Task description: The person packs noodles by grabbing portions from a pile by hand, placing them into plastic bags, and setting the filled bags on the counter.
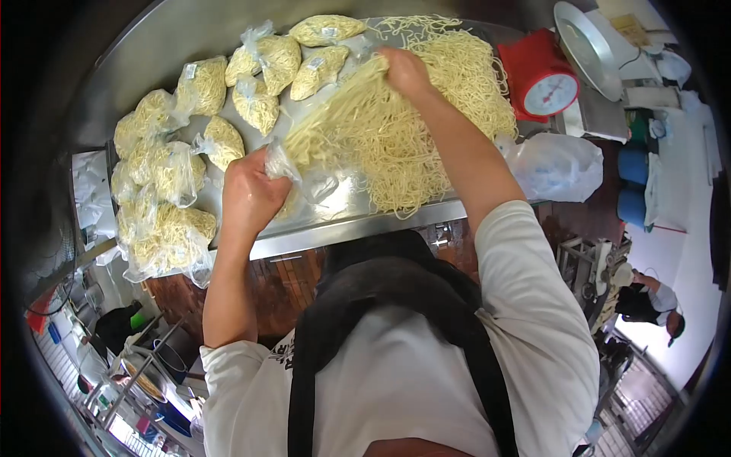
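Note:
A large heap of yellow noodles [426,129] covers the right part of the metal tray table [346,199]. My right hand [403,74] grips a bunch of noodles at the heap's upper left, and the strands stretch down to the left. My left hand [255,189] is closed on a clear plastic bag [282,161] near the table's front edge, beside the lower end of those strands. Whether noodles are inside this bag cannot be made out. Filled bags of noodles [202,87] lie in several groups on the left and upper middle of the table.
A red scale [537,76] with a round metal pan [588,49] stands right of the noodles. White plastic bags [560,167] lie at the table's right front corner. Far right, another person [647,303] stands near metal equipment. Racks are at the lower left.

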`<state>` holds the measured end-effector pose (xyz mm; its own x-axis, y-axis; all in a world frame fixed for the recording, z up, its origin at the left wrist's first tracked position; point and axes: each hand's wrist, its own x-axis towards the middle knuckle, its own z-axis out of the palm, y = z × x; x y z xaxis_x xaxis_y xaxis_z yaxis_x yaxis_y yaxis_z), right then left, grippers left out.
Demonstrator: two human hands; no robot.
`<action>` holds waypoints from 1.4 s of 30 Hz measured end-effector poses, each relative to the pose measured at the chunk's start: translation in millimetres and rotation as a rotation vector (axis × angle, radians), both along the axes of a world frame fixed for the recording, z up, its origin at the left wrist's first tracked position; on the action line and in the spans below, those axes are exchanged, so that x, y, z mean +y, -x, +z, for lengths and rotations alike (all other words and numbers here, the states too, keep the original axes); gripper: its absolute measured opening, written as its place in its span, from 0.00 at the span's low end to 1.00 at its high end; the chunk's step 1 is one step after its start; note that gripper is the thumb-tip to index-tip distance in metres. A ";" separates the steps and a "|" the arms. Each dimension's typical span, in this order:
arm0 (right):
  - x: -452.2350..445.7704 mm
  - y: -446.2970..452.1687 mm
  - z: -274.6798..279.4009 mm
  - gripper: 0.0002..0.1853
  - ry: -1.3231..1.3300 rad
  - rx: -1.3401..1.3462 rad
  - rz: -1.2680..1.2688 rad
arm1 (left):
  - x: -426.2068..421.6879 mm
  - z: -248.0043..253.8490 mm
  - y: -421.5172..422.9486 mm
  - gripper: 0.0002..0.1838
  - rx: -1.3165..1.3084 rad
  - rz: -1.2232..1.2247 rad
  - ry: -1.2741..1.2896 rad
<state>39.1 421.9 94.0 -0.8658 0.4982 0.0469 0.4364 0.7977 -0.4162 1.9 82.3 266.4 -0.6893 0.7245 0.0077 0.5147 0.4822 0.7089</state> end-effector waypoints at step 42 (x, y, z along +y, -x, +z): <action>-204.3 -48.6 11.6 0.34 -0.130 -0.001 0.372 | -39.7 -119.7 3.4 0.17 -1.124 0.715 -0.792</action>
